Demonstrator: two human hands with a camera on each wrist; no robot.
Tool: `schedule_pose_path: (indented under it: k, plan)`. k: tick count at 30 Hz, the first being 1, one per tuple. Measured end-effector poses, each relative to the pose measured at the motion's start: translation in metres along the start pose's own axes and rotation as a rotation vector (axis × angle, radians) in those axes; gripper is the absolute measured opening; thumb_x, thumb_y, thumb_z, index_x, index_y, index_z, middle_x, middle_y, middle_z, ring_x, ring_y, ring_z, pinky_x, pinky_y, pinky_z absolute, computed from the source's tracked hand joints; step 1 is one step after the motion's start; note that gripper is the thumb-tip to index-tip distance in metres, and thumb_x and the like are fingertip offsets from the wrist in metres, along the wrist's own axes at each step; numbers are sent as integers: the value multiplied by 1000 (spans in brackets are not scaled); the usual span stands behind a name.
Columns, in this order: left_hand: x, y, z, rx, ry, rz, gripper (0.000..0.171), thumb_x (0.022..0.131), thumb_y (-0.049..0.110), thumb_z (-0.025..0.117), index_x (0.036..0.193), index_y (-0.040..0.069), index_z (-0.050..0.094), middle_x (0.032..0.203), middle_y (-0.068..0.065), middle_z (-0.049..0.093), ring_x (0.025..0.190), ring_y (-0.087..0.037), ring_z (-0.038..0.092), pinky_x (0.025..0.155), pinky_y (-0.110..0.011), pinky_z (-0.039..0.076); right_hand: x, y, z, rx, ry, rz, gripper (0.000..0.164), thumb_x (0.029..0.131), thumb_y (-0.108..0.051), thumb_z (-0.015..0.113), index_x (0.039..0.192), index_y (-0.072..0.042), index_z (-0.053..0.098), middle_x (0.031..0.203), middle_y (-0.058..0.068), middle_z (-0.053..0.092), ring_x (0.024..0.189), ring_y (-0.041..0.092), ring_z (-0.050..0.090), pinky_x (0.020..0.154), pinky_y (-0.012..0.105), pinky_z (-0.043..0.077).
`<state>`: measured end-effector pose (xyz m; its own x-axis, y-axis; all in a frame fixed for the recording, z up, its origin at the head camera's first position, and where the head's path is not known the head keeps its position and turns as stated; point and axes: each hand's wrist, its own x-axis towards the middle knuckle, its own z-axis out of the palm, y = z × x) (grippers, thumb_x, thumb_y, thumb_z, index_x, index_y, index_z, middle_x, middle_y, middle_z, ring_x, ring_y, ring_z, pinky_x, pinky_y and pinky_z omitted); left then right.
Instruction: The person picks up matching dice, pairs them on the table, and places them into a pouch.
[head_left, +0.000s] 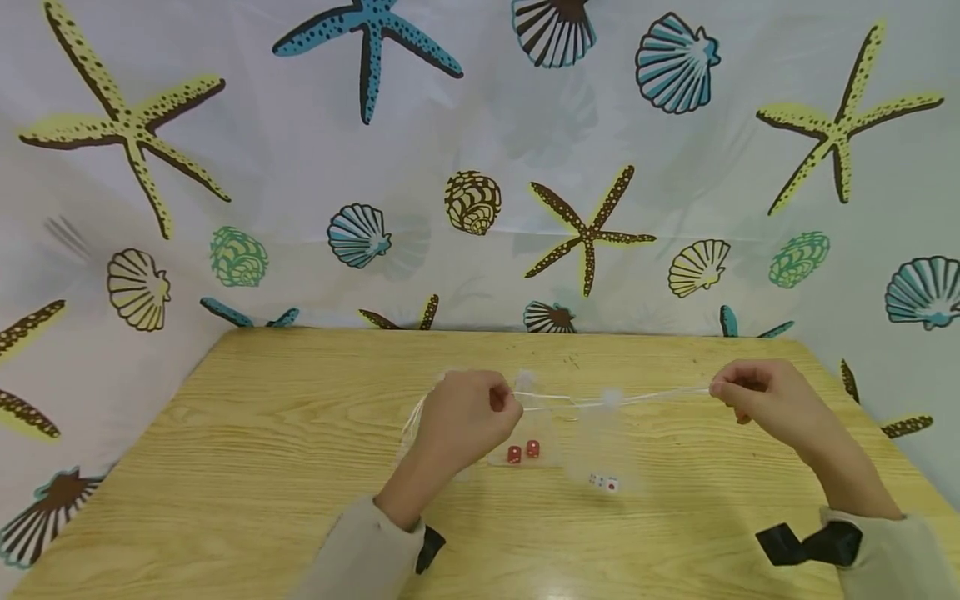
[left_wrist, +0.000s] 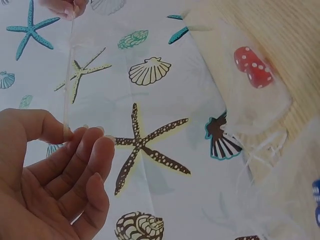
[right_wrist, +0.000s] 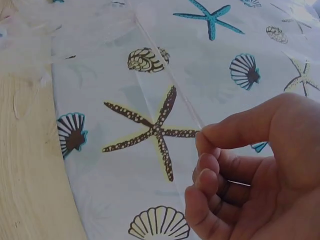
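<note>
Thumb and fingers of my left hand (head_left: 467, 417) pinch one end of a thin white drawstring (head_left: 667, 393). My right hand (head_left: 776, 404) pinches the other end, and the cord runs nearly straight between the two. On it, between the hands, is a sheer white drawstring pouch (head_left: 613, 437) with white dice (head_left: 604, 482) at its bottom; whether it touches the table cannot be told. Nearer the left hand lies a second sheer pouch (left_wrist: 267, 112) holding two red dice (left_wrist: 259, 75). Beside that, a third sheer pouch (left_wrist: 295, 200) shows something blue (left_wrist: 317, 195) at the frame's edge.
A light wood table (head_left: 285, 467) spreads under the hands. Behind and along its sides hangs a white cloth (head_left: 450, 275) printed with starfish and shells. Loose white cords (head_left: 412, 417) show behind the left wrist.
</note>
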<state>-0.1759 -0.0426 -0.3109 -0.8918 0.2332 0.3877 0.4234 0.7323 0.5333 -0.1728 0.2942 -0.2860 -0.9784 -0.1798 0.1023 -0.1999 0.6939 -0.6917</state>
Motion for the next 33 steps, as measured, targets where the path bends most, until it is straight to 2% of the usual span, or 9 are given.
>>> schedule_pose_path:
  k: [6, 9, 12, 17, 20, 25, 28, 33]
  plan:
    - [21, -3, 23, 43, -138, -4, 25, 86, 10, 58, 62, 13, 63, 54, 4, 53, 42, -7, 33, 40, -20, 23, 23, 22, 7, -20, -20, 78, 26, 99, -20, 50, 96, 4, 61, 68, 2, 49, 59, 14, 47, 61, 27, 49]
    - [32, -5, 35, 55, -179, -25, 30, 89, 11, 57, 60, 13, 62, 49, 5, 45, 41, -7, 30, 39, -20, 19, 33, 34, 13, -36, 4, 129, 28, 98, -20, 50, 98, 5, 62, 69, 2, 51, 61, 14, 49, 61, 27, 49]
    - [43, -8, 43, 69, -197, -59, 31, 91, 12, 58, 60, 12, 63, 47, 5, 45, 40, -7, 32, 37, -20, 21, 43, 41, 20, -35, 37, 174, 30, 97, -22, 52, 99, 5, 63, 70, 1, 53, 64, 16, 52, 61, 28, 49]
    - [56, -15, 52, 132, -231, -103, 27, 91, 15, 63, 64, 11, 66, 53, 2, 55, 44, -10, 44, 40, -22, 34, 57, 51, 35, -16, 67, 204, 29, 95, -21, 54, 97, 6, 65, 70, 0, 56, 65, 18, 55, 62, 32, 50]
    - [58, -19, 58, 180, -272, -130, 34, 90, 15, 64, 56, 12, 59, 48, 4, 48, 42, -9, 41, 40, -22, 34, 61, 59, 46, -16, 64, 222, 29, 93, -20, 54, 97, 7, 65, 69, 5, 57, 66, 19, 56, 64, 35, 52]
    - [57, -22, 67, 227, -362, -171, 50, 90, 12, 62, 47, 15, 35, 44, 5, 24, 42, -9, 23, 39, -22, 22, 62, 65, 59, -42, 26, 275, 28, 92, -18, 56, 96, 9, 66, 74, 13, 63, 66, 21, 59, 61, 34, 51]
    - [57, -24, 71, 245, -357, -159, 54, 90, 12, 62, 47, 16, 29, 45, 5, 17, 42, -9, 19, 39, -22, 18, 62, 67, 62, -48, 19, 291, 28, 92, -17, 56, 97, 9, 66, 71, 11, 63, 61, 19, 57, 58, 32, 49]
    - [53, -27, 75, 260, -337, -152, 54, 89, 11, 63, 49, 16, 27, 46, 5, 16, 42, -8, 19, 39, -21, 18, 63, 70, 66, -42, -17, 297, 26, 92, -17, 56, 90, 7, 67, 54, -1, 52, 51, 13, 47, 53, 29, 43]
